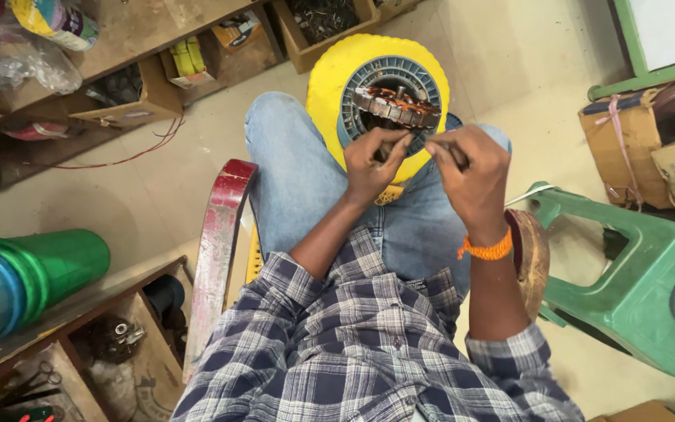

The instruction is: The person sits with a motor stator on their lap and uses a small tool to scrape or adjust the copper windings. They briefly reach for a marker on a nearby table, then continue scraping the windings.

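Nearest the camera is the checked shirt, then the forearms, the right one with an orange wrist thread (487, 251). The person sits on a chair with a red armrest (216, 258) and a wooden one (530, 262), knees up in blue jeans.

The left hand (375, 162) is closed, fingertips pinching something thin and dark at the near edge of the motor winding (397, 106); it looks like a wire end or a small tool, but which one cannot be told. The right hand (470, 172) is also curled shut on a thin piece, likely the same strand, just beside the left.

The winding, a ring of copper coils in a grey slotted frame, sits in a round yellow housing (326, 86) that rests tilted on the lap, near edge against the thighs.

To do this step well, it seems wise to keep both pinches close together near the coil, pull the strand gently, and brace the housing with the knees so it does not roll.

Beyond lie the tiled floor and wooden boxes (318, 31).
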A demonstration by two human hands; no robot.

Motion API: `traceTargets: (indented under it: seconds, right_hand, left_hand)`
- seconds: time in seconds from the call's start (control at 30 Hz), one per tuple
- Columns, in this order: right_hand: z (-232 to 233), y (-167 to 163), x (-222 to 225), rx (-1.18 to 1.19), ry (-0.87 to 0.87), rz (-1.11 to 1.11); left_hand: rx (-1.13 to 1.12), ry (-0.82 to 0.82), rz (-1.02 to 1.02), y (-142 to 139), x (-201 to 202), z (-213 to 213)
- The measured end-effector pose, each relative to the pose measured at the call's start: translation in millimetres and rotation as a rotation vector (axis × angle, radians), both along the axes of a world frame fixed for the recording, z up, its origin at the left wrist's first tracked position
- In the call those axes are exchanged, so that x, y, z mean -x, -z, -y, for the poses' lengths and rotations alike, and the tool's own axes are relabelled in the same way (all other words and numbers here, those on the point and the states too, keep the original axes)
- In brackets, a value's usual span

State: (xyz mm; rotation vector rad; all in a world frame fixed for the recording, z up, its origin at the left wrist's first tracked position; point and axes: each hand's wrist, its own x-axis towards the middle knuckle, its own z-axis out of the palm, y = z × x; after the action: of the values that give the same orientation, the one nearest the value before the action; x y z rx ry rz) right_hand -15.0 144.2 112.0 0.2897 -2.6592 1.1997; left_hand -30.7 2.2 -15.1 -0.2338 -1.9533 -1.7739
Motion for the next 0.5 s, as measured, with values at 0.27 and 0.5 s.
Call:
traceTargets:
  seconds: [0.27, 0.5]
  right_hand:
    - [23, 15, 63, 0.131, 0.0, 0.139]
    - [3, 27, 73, 0.277, 0.078, 0.291]
  left_hand:
    - [-0.408, 0.035, 0.281, 3, -3, -11]
    - [-0.558, 0.087, 0.39, -5, -1, -14]
